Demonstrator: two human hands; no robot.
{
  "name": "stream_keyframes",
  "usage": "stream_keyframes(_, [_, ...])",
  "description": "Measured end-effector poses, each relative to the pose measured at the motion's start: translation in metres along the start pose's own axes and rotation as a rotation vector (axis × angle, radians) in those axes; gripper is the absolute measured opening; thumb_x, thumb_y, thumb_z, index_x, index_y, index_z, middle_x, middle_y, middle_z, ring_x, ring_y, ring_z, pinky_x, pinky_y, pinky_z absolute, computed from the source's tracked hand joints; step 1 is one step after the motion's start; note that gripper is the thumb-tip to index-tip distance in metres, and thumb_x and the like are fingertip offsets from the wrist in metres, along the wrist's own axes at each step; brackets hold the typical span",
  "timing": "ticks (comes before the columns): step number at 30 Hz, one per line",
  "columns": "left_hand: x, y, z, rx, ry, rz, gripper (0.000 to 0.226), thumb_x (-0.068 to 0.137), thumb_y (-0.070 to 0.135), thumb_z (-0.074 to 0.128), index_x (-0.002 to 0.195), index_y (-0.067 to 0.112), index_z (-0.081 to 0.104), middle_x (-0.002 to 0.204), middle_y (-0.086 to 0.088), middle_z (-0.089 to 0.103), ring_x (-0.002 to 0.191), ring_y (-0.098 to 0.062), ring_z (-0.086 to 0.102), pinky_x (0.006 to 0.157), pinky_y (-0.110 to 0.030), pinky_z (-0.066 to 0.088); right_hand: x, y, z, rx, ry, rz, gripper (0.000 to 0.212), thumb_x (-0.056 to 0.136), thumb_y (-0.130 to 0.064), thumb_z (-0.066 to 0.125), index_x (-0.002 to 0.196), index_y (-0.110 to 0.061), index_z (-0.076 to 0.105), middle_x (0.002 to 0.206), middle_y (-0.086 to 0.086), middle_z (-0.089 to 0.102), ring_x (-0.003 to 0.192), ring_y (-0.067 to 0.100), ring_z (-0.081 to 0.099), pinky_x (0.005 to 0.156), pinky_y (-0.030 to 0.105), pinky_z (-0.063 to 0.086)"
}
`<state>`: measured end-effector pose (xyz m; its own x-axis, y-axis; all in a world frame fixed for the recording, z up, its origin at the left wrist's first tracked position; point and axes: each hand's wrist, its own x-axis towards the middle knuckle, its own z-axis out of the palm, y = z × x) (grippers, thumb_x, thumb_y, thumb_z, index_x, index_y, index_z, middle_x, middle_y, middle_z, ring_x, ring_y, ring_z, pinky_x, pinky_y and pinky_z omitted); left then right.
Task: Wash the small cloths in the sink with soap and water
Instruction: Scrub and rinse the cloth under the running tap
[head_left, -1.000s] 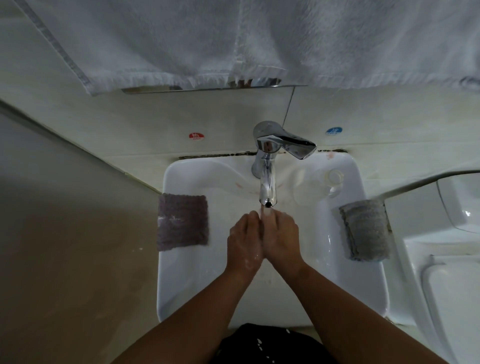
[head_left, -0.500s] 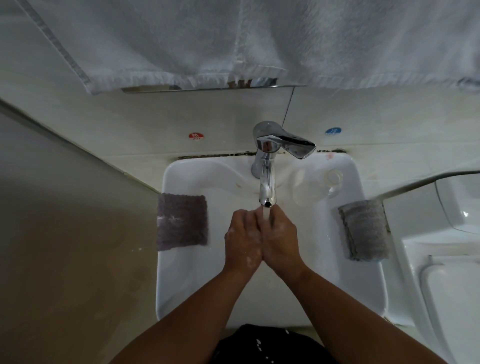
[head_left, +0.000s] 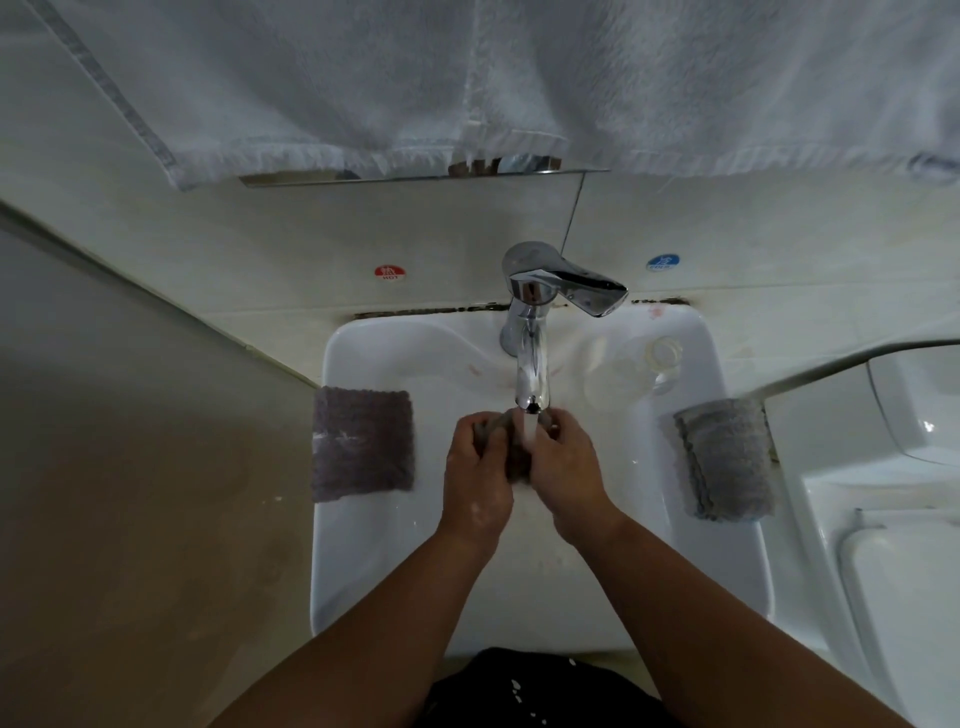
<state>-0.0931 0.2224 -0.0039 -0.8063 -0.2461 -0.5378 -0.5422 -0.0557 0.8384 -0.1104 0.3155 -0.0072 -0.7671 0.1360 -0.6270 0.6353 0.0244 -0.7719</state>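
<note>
Head view: left hand, right hand grip cloth (mostly hidden) under tap.

The scene is dimly and coolly lit, soft glare is caught on the chrome faucet and white sink, the left wall is shadowed, and straight edges are bowed by wide-angle distortion.

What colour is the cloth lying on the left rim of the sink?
The cloth is dark purplish grey, best seen in the head view.
</note>
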Motion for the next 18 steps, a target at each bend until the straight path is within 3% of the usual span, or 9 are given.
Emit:
stream_keyframes(3, [0.001, -0.004, -0.006, -0.045, 0.003, -0.014, 0.023, 0.100, 0.015, 0.056, 0.114, 0.032, 0.063, 0.114, 0.002, 0.068, 0.103, -0.016, 0.068, 0.086, -0.036, 0.059, 0.001, 0.001, -0.002, -0.074, -0.014, 0.005, 0.018, 0.100, -0.035, 0.054, 0.106, -0.023, 0.065, 0.091, 0.006, 0.071, 0.070, 0.017, 0.066, 0.058, 0.031, 0.054])
stream_keyframes(6, [0.003, -0.006, -0.015, -0.078, 0.106, -0.060, 0.021, 0.098, 0.013, 0.055, 0.105, 0.029, 0.067, 0.108, -0.002, 0.070, 0.100, -0.020, 0.068, 0.079, -0.033, 0.058, 0.005, 0.010, -0.011, -0.261, 0.152, -0.146, 0.018, 0.103, -0.032, 0.048, 0.105, -0.027, 0.065, 0.094, -0.006, 0.068, 0.085, 0.012, 0.065, 0.078, 0.038, 0.058])
stream_keyframes(9, [0.009, -0.007, -0.026, -0.096, 0.135, -0.150, 0.015, 0.099, 0.021, 0.054, 0.099, 0.030, 0.066, 0.107, -0.005, 0.070, 0.101, -0.025, 0.068, 0.084, -0.047, 0.060, 0.009, 0.009, -0.021, -0.066, 0.253, 0.023, 0.023, 0.103, -0.037, 0.050, 0.103, -0.020, 0.066, 0.100, 0.000, 0.068, 0.094, 0.018, 0.065, 0.089, 0.048, 0.058])
stream_keyframes(15, [0.009, -0.002, -0.028, -0.110, 0.069, -0.196, 0.009, 0.098, 0.024, 0.058, 0.101, 0.026, 0.066, 0.109, -0.007, 0.070, 0.104, -0.028, 0.068, 0.085, -0.057, 0.059, 0.003, -0.001, -0.021, 0.183, 0.180, 0.203, 0.038, 0.099, -0.049, 0.055, 0.097, -0.013, 0.067, 0.098, 0.010, 0.070, 0.093, 0.029, 0.069, 0.077, 0.047, 0.061])
stream_keyframes(18, [0.007, 0.000, -0.023, -0.089, -0.009, -0.192, 0.012, 0.099, 0.031, 0.058, 0.107, 0.024, 0.064, 0.109, -0.007, 0.070, 0.102, -0.029, 0.069, 0.081, -0.058, 0.060, -0.003, -0.004, -0.017, 0.245, 0.013, 0.177, 0.026, 0.096, -0.034, 0.064, 0.103, -0.009, 0.069, 0.098, 0.020, 0.073, 0.089, 0.038, 0.072, 0.077, 0.052, 0.062])
